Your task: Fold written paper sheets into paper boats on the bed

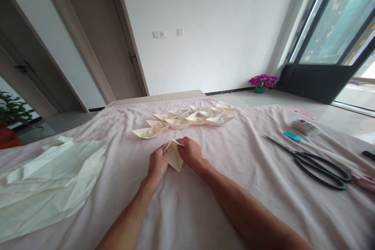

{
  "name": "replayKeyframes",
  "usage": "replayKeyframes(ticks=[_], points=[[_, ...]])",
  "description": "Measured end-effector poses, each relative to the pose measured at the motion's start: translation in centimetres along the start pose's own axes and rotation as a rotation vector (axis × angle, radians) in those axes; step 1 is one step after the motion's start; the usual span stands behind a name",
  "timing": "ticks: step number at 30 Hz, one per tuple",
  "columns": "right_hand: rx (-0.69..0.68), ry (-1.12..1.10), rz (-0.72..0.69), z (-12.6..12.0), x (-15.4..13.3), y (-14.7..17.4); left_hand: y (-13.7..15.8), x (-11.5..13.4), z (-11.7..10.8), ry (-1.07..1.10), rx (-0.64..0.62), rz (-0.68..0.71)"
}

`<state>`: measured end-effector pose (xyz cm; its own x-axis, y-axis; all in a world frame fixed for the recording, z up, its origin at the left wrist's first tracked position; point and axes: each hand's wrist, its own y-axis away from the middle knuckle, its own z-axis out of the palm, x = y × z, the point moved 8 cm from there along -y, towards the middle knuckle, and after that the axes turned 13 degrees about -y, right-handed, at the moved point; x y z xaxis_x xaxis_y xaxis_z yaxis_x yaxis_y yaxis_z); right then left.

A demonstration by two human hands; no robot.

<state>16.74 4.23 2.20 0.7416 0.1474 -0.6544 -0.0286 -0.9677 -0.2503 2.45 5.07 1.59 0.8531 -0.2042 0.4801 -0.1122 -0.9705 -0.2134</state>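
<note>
Between my two hands is a folded piece of cream paper [175, 159], its lower corner pointing toward me and its upper edges parted. My left hand [157, 163] grips its left side with the fingers closed. On the other side, my right hand [191, 152] pinches the upper right edge; some of its fingertips are hidden behind the paper. Just beyond my hands, several folded paper boats [178, 123] stand grouped on the pink cloth [222, 211]. The nearest boat [146, 133] sits at the left end of the group.
Crumpled pale sheets [55, 179] lie at the left. To the right are black-handled scissors [310, 162], blades pointing away from me, a blue object [293, 136] and a small white pack [306, 127]. Purple flowers [263, 81] stand on the floor by the wall.
</note>
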Motion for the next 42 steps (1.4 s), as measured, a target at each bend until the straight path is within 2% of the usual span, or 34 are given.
replayKeyframes(ticks=[4,9,16,19,24,29,32,37,42], points=[[-0.014,-0.011,-0.077,0.3,0.2,0.0,-0.5,-1.0,1.0,-0.029,-0.012,0.047],[-0.09,0.036,-0.17,1.1,0.4,0.3,-0.4,-1.1,2.0,-0.221,-0.003,0.26],[0.005,0.156,-0.325,0.3,-1.2,1.6,0.5,-1.8,2.7,-0.458,-0.034,0.416],[-0.053,0.208,-0.383,0.6,-1.8,2.0,1.0,-1.8,2.7,-0.512,-0.036,0.458],[-0.223,0.323,-0.491,1.1,-2.1,2.7,1.7,-1.7,2.5,-0.546,-0.06,0.534],[-0.259,0.355,-0.513,0.4,-1.1,3.4,2.8,-0.8,1.8,-0.52,-0.031,0.691],[-0.303,0.386,-0.551,0.6,-0.6,3.8,3.7,-0.1,1.7,-0.488,-0.066,0.778],[-0.361,0.365,-0.586,0.9,-0.4,4.0,4.4,0.1,1.6,-0.436,-0.136,0.772],[-0.368,0.373,-0.588,1.1,-0.3,4.0,4.3,-0.4,2.1,-0.446,-0.138,0.721]])
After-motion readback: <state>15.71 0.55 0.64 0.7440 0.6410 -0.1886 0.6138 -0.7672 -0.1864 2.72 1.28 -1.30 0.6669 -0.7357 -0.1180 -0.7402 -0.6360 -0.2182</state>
